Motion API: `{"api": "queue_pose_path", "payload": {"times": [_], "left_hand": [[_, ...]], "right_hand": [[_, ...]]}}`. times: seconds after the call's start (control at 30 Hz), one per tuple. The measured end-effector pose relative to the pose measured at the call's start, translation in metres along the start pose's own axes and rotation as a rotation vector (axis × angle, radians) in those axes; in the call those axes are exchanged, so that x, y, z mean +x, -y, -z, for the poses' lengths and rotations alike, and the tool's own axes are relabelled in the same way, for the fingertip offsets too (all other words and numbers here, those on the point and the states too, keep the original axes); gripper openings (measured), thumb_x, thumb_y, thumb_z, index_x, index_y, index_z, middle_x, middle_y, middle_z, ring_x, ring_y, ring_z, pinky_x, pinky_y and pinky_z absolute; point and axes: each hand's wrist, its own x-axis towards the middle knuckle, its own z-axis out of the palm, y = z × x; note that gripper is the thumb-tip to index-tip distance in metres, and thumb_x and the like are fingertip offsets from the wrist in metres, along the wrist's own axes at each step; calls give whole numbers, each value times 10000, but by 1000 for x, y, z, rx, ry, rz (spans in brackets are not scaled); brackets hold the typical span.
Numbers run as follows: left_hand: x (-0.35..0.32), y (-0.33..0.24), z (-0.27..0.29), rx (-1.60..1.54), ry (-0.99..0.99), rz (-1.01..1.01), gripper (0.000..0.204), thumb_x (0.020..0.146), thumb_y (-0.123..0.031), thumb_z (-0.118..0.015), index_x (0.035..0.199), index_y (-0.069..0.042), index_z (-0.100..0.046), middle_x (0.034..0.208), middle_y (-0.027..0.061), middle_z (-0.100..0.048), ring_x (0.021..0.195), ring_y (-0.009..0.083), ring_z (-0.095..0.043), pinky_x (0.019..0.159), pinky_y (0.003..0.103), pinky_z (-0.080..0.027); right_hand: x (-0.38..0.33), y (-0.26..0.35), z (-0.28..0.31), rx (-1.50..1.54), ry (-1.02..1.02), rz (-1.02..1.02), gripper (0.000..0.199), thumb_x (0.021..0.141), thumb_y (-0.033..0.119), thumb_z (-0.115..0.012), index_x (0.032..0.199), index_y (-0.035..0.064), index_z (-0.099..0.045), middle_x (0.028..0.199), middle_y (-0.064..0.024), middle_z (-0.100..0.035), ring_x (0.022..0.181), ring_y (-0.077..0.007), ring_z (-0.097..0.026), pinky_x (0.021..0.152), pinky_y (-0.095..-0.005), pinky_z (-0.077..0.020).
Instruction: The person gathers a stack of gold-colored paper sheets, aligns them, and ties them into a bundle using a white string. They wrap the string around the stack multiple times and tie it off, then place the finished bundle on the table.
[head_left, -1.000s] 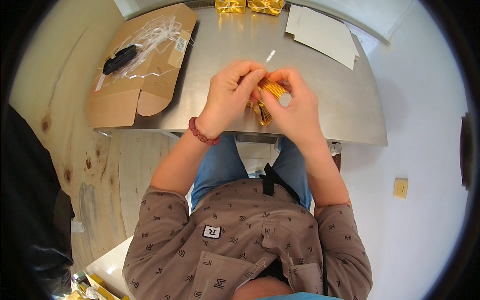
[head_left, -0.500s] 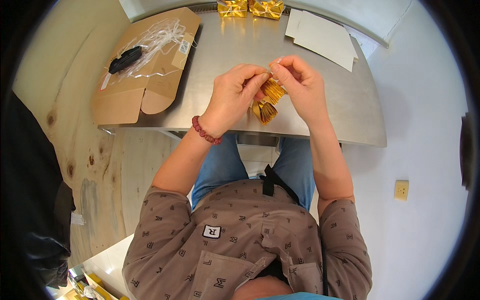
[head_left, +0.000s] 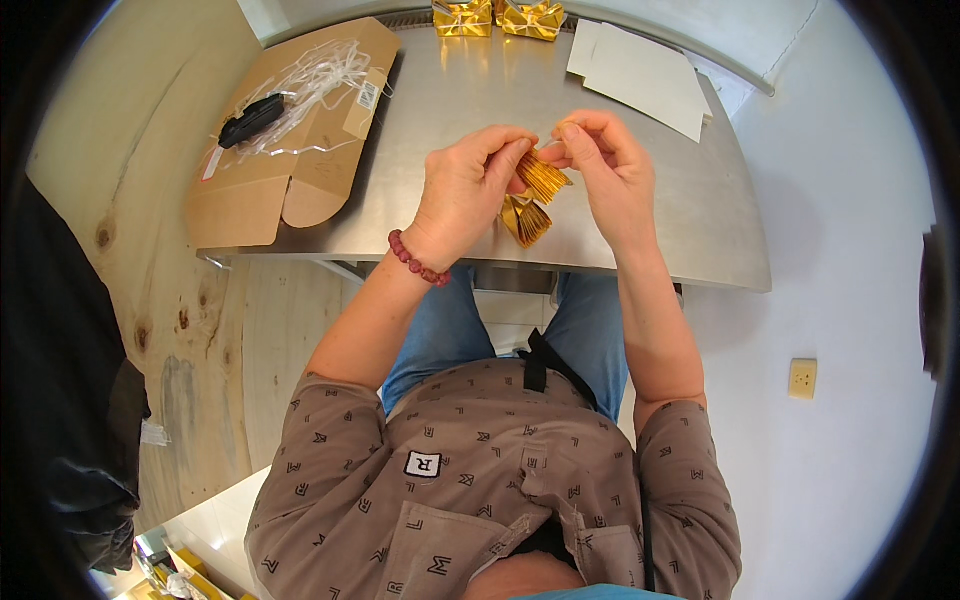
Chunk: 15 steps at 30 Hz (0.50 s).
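Note:
Between the thumb and fingers of my left hand [head_left: 470,185] is a piece of pleated gold foil [head_left: 543,180], its folds fanned toward the right. Just below hangs or lies a second gold pleated fan [head_left: 526,222]; whether the two are joined is hidden by my fingers. My right hand [head_left: 612,175] is closed in a pinch at the top of the foil, on what looks like a thin white ribbon [head_left: 545,143] running to the left fingertips. Both hands are over the front part of the metal table [head_left: 420,110].
A cardboard piece [head_left: 240,205] at the left carries a tangle of white ribbon [head_left: 335,65] and a black object [head_left: 252,121]. Gold foil bows or packets [head_left: 462,18] stand at the far edge. White sheets [head_left: 640,75] lie at the far right.
My right hand has shifted slightly right, opening a small gap between the fingertips of both hands. The left hand keeps hold of the gold foil, almost in place.

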Motion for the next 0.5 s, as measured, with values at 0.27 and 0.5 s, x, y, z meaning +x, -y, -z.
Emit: {"api": "queue_pose_path", "payload": {"times": [0.27,0.5], "left_hand": [[1,-3,2,123,24,-67,153,991,-75,-615,1069,4,-720,876,130,-737,695,181,-715,643,302,-571],[8,5,8,197,62,-146,177,956,-123,-632,1077,-42,-732,795,129,-738,706,253,-734,654,340,-570]], "right_hand": [[-5,17,-8,-635,132,454,20,887,79,-716,895,61,-717,865,-76,-659,788,-233,-637,694,-321,-523],[27,19,-9,-682,249,611,65,834,125,-746,860,70,-722,873,-70,-604,853,-274,-568,742,-372,-474]]}}
